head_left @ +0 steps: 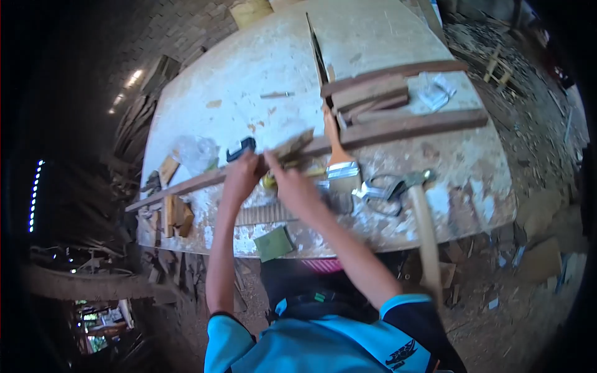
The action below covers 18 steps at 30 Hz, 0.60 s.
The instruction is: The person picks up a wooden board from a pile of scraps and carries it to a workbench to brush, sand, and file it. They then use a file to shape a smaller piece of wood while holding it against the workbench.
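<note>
The room (pixel 528 112) around me is dim and messy, with bits of wood all over its brown floor. In the middle is a big, pale worktop (pixel 217 68). Its top is patchy and stained, most of all near me, and a dark gap (pixel 317 53) runs in from the far edge.

Both my arms reach forward over the near edge, close together. A long stick (pixel 186 186) lies slanted across the left side, its near end out past my hands. More wood beams (pixel 416 127) lie on the right.

A hammer (pixel 426 230) has its handle sticking out over the near edge. A wide paint brush (pixel 342 169) lies flat, handle pointing away from me.

My left hand (pixel 243 175) is curled shut on the long stick, just beside a small black tool (pixel 241 149). My right hand (pixel 295 189) has its pointing finger out to the stick and the others bent in. Something yellow (pixel 268 181) is by it, but I can't tell if I hold it.

A green square (pixel 273 244) sits at the near edge.
</note>
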Tool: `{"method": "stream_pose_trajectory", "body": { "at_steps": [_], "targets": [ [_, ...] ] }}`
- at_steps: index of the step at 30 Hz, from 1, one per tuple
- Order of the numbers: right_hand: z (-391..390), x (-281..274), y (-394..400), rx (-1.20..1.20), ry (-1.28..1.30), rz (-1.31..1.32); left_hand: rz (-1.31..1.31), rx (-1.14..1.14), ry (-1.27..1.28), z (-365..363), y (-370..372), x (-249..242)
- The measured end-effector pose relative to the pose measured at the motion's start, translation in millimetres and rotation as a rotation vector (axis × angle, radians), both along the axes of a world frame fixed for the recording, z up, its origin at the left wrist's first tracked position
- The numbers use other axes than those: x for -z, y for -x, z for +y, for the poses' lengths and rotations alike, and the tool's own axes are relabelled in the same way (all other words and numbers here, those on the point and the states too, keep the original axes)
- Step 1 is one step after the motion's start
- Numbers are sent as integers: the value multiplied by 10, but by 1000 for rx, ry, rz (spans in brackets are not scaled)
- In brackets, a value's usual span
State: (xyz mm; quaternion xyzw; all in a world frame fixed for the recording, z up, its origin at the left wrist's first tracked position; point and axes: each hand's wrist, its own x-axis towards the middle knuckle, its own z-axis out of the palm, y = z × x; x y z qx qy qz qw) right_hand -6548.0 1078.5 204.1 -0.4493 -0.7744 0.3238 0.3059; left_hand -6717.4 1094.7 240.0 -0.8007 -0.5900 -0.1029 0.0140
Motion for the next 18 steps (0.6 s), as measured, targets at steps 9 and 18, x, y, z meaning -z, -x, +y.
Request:
{"method": "stream_pose_trajectory", "body": {
  "at_steps": [9,18],
  "targets": [
    [172,345,398,255,-9,-28,-188,255,-143,432,388,503],
    [165,332,344,341,15,264,-7,145,-146,449,319,539]
  ]
}}
